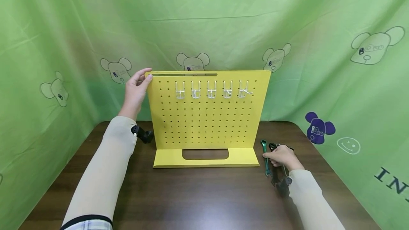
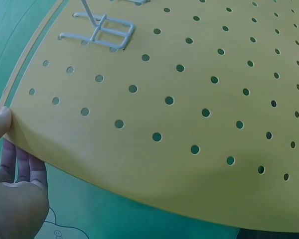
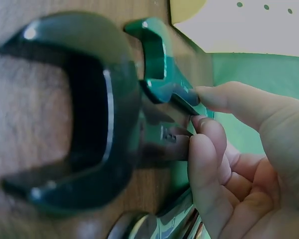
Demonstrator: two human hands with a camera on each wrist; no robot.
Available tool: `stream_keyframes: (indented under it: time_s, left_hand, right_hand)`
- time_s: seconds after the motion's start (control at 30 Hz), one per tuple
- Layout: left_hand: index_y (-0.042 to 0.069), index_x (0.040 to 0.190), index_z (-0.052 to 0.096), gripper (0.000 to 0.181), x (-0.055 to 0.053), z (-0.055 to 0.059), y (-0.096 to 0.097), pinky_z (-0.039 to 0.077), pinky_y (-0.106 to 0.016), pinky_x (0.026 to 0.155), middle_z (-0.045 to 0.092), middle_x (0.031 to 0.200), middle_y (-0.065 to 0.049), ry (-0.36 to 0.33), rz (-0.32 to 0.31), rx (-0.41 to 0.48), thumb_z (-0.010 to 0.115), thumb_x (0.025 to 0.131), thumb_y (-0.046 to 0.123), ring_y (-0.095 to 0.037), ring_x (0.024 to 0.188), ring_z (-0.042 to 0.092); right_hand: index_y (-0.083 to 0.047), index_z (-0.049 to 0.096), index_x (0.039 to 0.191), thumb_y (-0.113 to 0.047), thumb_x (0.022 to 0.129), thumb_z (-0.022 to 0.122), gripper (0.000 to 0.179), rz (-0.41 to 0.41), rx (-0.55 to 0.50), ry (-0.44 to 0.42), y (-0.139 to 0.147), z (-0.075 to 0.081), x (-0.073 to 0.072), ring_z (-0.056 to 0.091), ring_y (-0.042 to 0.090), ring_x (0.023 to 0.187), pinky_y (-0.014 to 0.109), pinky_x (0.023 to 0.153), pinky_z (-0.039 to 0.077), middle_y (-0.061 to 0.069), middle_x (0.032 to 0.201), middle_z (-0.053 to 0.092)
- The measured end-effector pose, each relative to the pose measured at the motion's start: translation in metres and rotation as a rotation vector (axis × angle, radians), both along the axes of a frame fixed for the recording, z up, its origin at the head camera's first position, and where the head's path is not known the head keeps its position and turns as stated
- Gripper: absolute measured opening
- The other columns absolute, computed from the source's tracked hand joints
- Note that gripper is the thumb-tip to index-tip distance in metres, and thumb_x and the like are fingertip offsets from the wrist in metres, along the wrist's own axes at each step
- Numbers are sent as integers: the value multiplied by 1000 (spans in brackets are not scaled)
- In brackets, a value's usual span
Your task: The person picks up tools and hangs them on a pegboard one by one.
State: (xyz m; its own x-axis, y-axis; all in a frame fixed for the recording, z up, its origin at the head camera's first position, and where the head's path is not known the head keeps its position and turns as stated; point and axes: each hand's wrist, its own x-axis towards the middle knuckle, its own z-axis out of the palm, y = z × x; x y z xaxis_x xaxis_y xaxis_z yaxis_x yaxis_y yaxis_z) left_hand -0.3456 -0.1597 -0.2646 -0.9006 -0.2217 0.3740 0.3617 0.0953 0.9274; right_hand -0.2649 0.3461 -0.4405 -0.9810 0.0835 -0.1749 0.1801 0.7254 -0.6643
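A yellow pegboard (image 1: 207,127) stands upright on the table, with several white wire hooks (image 1: 196,93) in a row near its top. At its top left corner my left hand (image 1: 134,91) grips the edge, thumb in front and fingers behind, also plain in the left wrist view. Right of the board's base, my right hand (image 1: 282,156) pinches a green open-ended wrench (image 3: 157,62) by its shank between thumb and fingers. Beside it lies a larger dark wrench (image 3: 122,124), its open end close to the right wrist camera. The hand partly hides further tools (image 3: 159,224).
Beneath everything is a dark brown wooden table (image 1: 191,198). A green curtain (image 1: 223,38) printed with bear heads hangs behind and along both sides. The board's foot (image 1: 166,159) has a wide slot and reaches toward the front.
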Motion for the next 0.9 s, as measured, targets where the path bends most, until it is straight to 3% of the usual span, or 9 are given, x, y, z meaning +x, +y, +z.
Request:
stream_keyframes:
  time_s: [0.4,0.57,0.9]
  left_hand:
    - [21,131,68,33,1,0,-1,47,-24,85,51,111,1,-3,-3,0,66,99,25,-10,96,49]
    - [22,131,68,32,2,1,-1,48,-24,85,52,112,1,-8,-3,12,66,99,25,-10,97,50]
    - [22,131,68,32,-1,-1,-1,48,-24,84,52,112,1,0,-7,14,66,99,25,-10,96,50]
  right_hand:
    - [-5,64,59,-26,82,75,33,-37,30,-7,1,-6,-6,59,10,50,24,51,54,-1,52,59]
    - [-8,60,56,-25,83,73,34,-35,17,-1,-2,-1,-3,60,11,51,25,52,54,-1,53,59]
    - [-4,59,65,-17,90,73,31,-30,-146,-13,5,-3,2,59,9,55,23,55,55,0,58,59]
